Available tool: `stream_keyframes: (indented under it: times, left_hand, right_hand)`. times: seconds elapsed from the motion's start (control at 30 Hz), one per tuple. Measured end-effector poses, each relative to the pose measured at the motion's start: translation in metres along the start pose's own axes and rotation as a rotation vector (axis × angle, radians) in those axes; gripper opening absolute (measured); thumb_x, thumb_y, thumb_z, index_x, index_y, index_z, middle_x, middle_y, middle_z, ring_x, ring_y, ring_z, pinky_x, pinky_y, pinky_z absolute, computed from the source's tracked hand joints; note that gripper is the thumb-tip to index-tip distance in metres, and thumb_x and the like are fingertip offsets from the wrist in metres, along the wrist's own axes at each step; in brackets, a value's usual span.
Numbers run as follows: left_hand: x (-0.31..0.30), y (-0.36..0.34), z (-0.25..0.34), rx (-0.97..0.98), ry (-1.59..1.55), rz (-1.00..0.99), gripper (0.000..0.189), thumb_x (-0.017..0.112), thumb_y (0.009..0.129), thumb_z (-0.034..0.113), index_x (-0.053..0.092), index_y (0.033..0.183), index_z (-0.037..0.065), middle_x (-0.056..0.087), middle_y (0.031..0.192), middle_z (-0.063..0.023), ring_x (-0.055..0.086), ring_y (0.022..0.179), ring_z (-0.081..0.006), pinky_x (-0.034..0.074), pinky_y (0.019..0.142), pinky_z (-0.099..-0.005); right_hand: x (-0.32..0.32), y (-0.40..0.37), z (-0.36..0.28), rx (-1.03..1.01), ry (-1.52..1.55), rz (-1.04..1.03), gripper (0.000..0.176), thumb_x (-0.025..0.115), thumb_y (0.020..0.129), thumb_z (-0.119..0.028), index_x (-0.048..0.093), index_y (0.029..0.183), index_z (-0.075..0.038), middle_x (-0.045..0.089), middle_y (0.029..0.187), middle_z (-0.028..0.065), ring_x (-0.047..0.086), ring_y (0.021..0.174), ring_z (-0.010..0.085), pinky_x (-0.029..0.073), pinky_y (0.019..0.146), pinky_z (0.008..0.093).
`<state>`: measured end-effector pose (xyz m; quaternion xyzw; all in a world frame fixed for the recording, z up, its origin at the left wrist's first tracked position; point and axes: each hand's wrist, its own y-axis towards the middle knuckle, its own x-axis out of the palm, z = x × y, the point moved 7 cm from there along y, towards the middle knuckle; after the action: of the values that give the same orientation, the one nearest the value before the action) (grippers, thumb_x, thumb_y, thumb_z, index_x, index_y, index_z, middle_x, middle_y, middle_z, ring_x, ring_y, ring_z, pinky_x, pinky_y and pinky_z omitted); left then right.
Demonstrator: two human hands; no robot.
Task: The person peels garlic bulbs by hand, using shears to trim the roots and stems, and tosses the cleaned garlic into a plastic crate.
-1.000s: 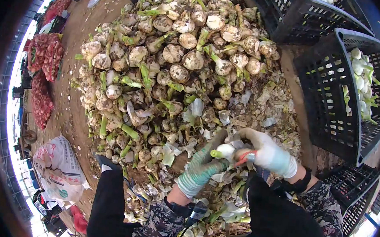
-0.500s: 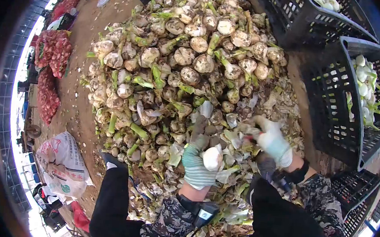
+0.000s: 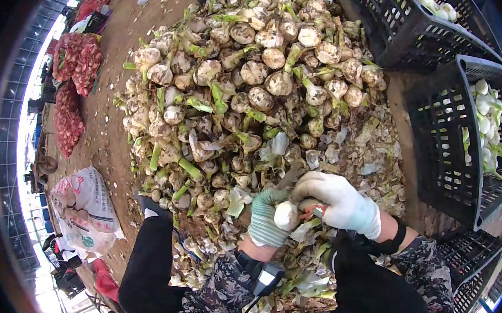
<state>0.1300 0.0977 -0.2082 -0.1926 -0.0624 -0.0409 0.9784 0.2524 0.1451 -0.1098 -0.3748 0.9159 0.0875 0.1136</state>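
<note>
My left hand, in a striped green and white glove, is closed around a peeled white bulb. Close against it on the right, my right hand, in a white glove, grips a small tool with a red part, held beside the bulb. The fingers of the two hands nearly meet, and the tool's tip is hidden. In front of them rises a large heap of soil-stained bulbs with green stem stubs. Loose peelings lie under and around my hands.
Black crates stand at the right, with peeled white bulbs inside. At the left are red net sacks and a white printed sack on the dirt floor. My dark-clothed knees flank the peelings.
My right hand has moved left, from over the peelings to the bulb in my left hand. The view has shifted slightly, with the heap now a little further right.
</note>
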Motion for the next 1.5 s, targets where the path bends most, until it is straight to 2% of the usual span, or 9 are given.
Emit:
stream_keyframes:
  times: [0.13,0.27,0.4,0.43,0.57,0.63,0.7,1.0,1.5]
  left_hand:
    - [0.001,0.012,-0.015,-0.398,-1.014,-0.018,0.059,0.047,0.074,0.023,0.038,0.128,0.001,0.049,0.120,-0.0202,0.049,0.109,-0.0337,0.034,0.100,-0.0457]
    - [-0.001,0.012,-0.012,-0.413,-1.074,-0.030,0.055,0.049,0.074,0.022,0.042,0.125,0.001,0.048,0.121,-0.0201,0.046,0.112,-0.0322,0.033,0.101,-0.0434]
    - [-0.011,0.001,-0.013,-0.063,-0.355,0.321,0.027,0.052,0.077,0.018,0.054,0.095,-0.002,0.060,0.081,-0.0115,0.060,0.074,-0.0240,0.053,0.065,-0.0314]
    - [0.009,0.004,-0.007,-0.371,-0.912,0.279,0.025,0.052,0.082,0.023,0.054,0.097,0.003,0.059,0.085,-0.0092,0.059,0.077,-0.0216,0.052,0.067,-0.0315]
    - [0.034,0.002,0.024,-0.198,-0.797,0.311,0.050,0.048,0.086,0.046,0.049,0.116,0.006,0.053,0.107,-0.0065,0.051,0.098,-0.0179,0.041,0.086,-0.0345]
    - [0.018,0.002,0.013,-0.185,-0.741,0.321,0.051,0.049,0.086,0.045,0.045,0.122,0.009,0.050,0.112,-0.0062,0.048,0.100,-0.0181,0.038,0.087,-0.0352]
    - [0.000,-0.001,0.007,-0.189,-0.687,0.344,0.048,0.049,0.085,0.045,0.049,0.118,0.010,0.052,0.108,-0.0061,0.050,0.095,-0.0189,0.040,0.084,-0.0351]
    - [-0.010,-0.016,-0.040,-0.436,-0.722,0.430,0.026,0.058,0.079,0.021,0.056,0.101,0.007,0.059,0.094,-0.0072,0.055,0.080,-0.0212,0.046,0.072,-0.0370]
    - [-0.015,-0.017,-0.042,-0.441,-0.702,0.373,0.025,0.055,0.080,0.018,0.057,0.102,0.005,0.060,0.092,-0.0087,0.056,0.082,-0.0228,0.047,0.071,-0.0400]
  right_hand:
    - [0.035,-0.028,-0.020,-0.041,0.137,-0.317,0.023,0.057,0.076,-0.016,0.056,0.096,-0.004,0.059,0.092,0.0148,0.056,0.090,0.0317,0.046,0.074,0.0363]
    - [0.003,-0.038,0.044,0.550,-0.813,-0.411,0.025,0.057,0.078,-0.030,0.064,0.088,-0.009,0.059,0.102,0.0125,0.054,0.098,0.0299,0.046,0.075,0.0349]
    - [0.011,-0.020,0.022,0.350,0.346,0.135,0.062,0.068,0.069,-0.029,0.047,0.119,0.000,0.055,0.108,0.0183,0.050,0.105,0.0322,0.043,0.084,0.0350]
    - [0.014,-0.012,0.015,0.123,0.021,0.113,0.074,0.072,0.066,-0.025,0.037,0.127,0.000,0.055,0.107,0.0196,0.052,0.104,0.0304,0.042,0.086,0.0333]
    - [0.000,-0.025,0.043,0.527,0.422,0.049,0.060,0.066,0.071,-0.015,0.040,0.123,0.002,0.056,0.105,0.0176,0.057,0.091,0.0205,0.047,0.078,0.0303]
    - [-0.037,-0.051,0.048,0.302,1.248,0.490,0.065,0.062,0.073,-0.012,0.031,0.129,0.000,0.045,0.119,0.0180,0.057,0.088,0.0222,0.051,0.079,0.0367]
    - [-0.060,-0.051,0.028,-0.142,1.560,0.318,0.069,0.064,0.075,-0.021,0.028,0.131,-0.004,0.040,0.126,0.0176,0.057,0.091,0.0229,0.050,0.076,0.0376]
    - [0.009,0.050,0.122,0.697,-0.728,0.172,0.059,0.069,0.068,-0.037,0.049,0.113,-0.004,0.054,0.106,0.0132,0.055,0.098,0.0295,0.044,0.082,0.0385]
    - [0.019,0.038,0.125,0.734,-0.643,0.059,0.057,0.073,0.061,-0.043,0.052,0.094,-0.002,0.055,0.092,0.0159,0.057,0.083,0.0309,0.047,0.073,0.0363]
